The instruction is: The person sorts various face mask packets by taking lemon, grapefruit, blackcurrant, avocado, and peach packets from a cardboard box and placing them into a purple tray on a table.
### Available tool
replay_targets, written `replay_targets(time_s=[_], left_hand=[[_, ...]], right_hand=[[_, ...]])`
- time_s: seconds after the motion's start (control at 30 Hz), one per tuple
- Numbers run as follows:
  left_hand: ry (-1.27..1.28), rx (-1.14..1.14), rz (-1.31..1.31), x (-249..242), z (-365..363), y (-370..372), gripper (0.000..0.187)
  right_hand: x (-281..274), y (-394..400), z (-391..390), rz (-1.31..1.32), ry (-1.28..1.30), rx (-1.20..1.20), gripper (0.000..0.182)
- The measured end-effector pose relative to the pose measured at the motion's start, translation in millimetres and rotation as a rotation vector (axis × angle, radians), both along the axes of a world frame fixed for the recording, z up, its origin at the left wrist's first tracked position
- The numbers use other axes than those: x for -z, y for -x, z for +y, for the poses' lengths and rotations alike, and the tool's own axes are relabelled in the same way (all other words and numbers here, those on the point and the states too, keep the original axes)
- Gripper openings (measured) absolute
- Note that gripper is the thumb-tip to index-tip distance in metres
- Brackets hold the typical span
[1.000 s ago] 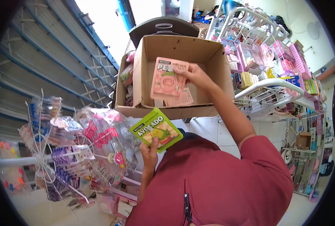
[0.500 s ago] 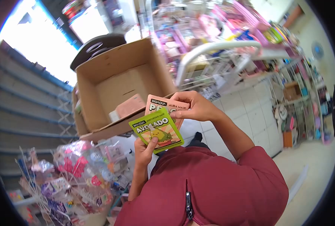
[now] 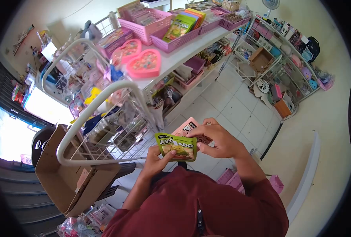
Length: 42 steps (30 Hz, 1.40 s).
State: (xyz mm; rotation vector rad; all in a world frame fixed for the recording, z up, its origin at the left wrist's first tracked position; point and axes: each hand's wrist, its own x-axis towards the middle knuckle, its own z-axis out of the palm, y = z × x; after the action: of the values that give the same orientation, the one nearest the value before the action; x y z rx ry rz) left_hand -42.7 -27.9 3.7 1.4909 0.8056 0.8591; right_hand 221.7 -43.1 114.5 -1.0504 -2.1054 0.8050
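My left hand [image 3: 158,161] is closed on a green avocado face mask packet [image 3: 183,149], thumb on its front. My right hand [image 3: 219,139] pinches a pink face mask packet [image 3: 186,127] from above, its printed front partly hidden by the fingers and the green packet. The two packets overlap in front of my chest. On the white shelf ahead, a purple basket [image 3: 175,45] holds more packets, among them green avocado ones and orange ones.
A cardboard box [image 3: 59,177] leans at the lower left beside a white wire rack [image 3: 116,146]. Pink heart-shaped boxes [image 3: 144,64] lie on the shelf's near end. Another stocked rack [image 3: 286,51] stands at the back right above a tiled floor [image 3: 230,106].
My view has turned right, from the cardboard box toward the shelf with baskets. Both hands still hold the packets; the green one now sits flatter, and the box has shifted to the lower left.
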Motion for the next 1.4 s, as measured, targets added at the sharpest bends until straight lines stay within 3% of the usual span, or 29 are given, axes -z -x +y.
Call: replay_targets(time_s=[0.23,0.3,0.43,0.5,0.6,0.67,0.73,0.8,0.87,0.93,1.0,1.1,1.13,1.2,1.23,1.3,1.4], left_hand=[[0.042,0.096,-0.037,3.7,59.3,-53.2,0.018],[-0.012,0.124,-0.056,4.2,78.5,-64.8,0.017],[0.117,0.109,-0.198,13.1,120.9,-86.4,0.019],[0.063,0.13,-0.261,14.0,143.8,-96.5,0.023],[0.097,0.038,-0.297,-13.9,166.7,-114.1,0.017],[0.006,0.0,-0.219,-16.2,185.6,-118.2,0.017],[-0.191,-0.048,-0.087,-16.6,198.9,-123.8,0.016],[-0.164,-0.052,-0.042,-24.4,206.5,-125.8,0.016],[-0.224,0.01,-0.009,-28.1,214.9,-128.2,0.016],[-0.193,0.01,-0.01,-32.4,224.9,-130.9,0.015],[-0.272,0.156,-0.1,-27.8,238.3,-133.5,0.018],[-0.107,0.085,-0.065,-36.6,233.7,-136.3,0.021],[-0.102,0.067,-0.066,-33.7,234.7,-137.7,0.021],[-0.109,0.096,-0.071,-26.3,238.9,-141.6,0.024],[-0.107,0.084,-0.072,-27.0,239.4,-143.8,0.024],[-0.078,0.066,-0.081,-29.9,241.3,-148.4,0.023],[-0.073,0.061,-0.059,-29.7,243.5,-151.0,0.022]], right_hand=[[6.2,-67.3,65.2,-0.051,0.087,0.067,0.037],[12.9,-88.3,94.8,0.072,0.101,-0.056,0.034],[-5.9,-99.3,149.9,0.176,0.147,0.005,0.032],[-13.2,-103.8,180.0,0.093,-0.185,0.094,0.033],[-24.8,-112.1,209.9,0.076,0.016,0.035,0.032],[-27.0,-110.2,223.6,0.1,-0.071,0.043,0.034],[-44.7,-106.6,229.8,-0.055,-0.405,0.193,0.036],[-53.1,-102.6,242.9,-0.066,-0.431,0.043,0.037],[-49.0,-93.7,254.5,-0.213,-0.201,-0.307,0.04],[-56.5,-97.7,280.0,-0.18,-0.196,-0.402,0.034],[-86.1,-115.0,305.8,-0.141,-0.09,-0.333,0.025],[-113.8,-123.5,355.4,-0.002,-0.409,0.042,0.02],[-113.4,-120.3,371.2,-0.001,-0.403,0.024,0.02],[-104.3,-109.0,397.1,-0.103,-0.231,0.256,0.02],[-89.8,-106.5,408.2,-0.104,-0.23,0.244,0.02],[-62.0,-101.6,427.4,-0.224,-0.618,0.222,0.021],[-59.0,-101.7,431.0,-0.148,-0.576,0.229,0.022]])
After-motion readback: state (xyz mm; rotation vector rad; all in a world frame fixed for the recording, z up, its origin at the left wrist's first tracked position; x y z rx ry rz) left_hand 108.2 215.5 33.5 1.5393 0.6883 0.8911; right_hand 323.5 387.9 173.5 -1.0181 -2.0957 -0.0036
